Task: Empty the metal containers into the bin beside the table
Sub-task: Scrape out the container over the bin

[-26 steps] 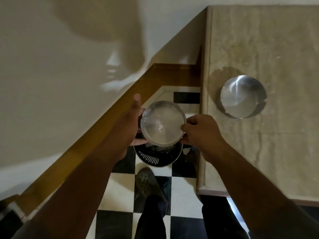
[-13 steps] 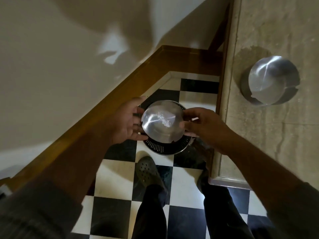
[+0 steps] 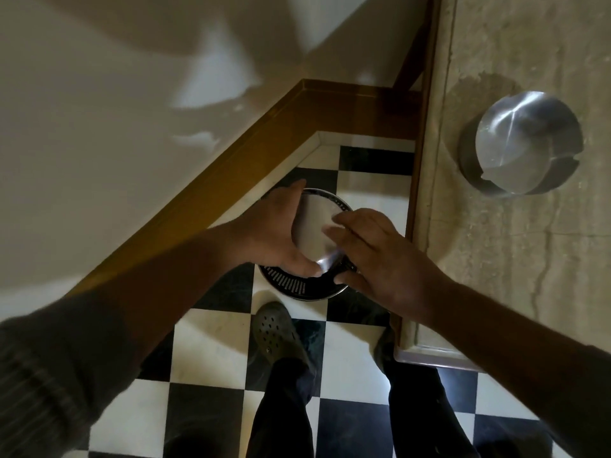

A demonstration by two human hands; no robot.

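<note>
Head view, single frame. The round shiny metal container (image 3: 314,231) in hand is motion-blurred; its inside cannot be seen, and whether anything is falling from it cannot be made out. It is tilted on edge, flat pale face toward the camera, directly above the round black perforated bin (image 3: 299,285). The hands and the container cover most of the bin's opening; only the slotted wall at 6 o'clock and a rim arc at 12 o'clock show.

Left hand (image 3: 274,234): curled around the container's 9 o'clock edge, thumb under its lower rim, grasping it. Right hand (image 3: 377,259): fingers laid over the 3 o'clock edge, blurred, gripping the same container.

Second round brushed-metal container (image 3: 520,143) with notched rim sits alone on the beige marble-look table top (image 3: 529,276) at 2 o'clock, well apart from the hands.

Bin stands on the black-and-white chequered tile floor (image 3: 211,352), just beside the table's edge, near the brown wooden skirting (image 3: 231,166). A grey perforated clog (image 3: 276,332) is at 6 o'clock of the bin; the other foot is partly hidden under the table corner. Both sleeves are cut off by the frame.
</note>
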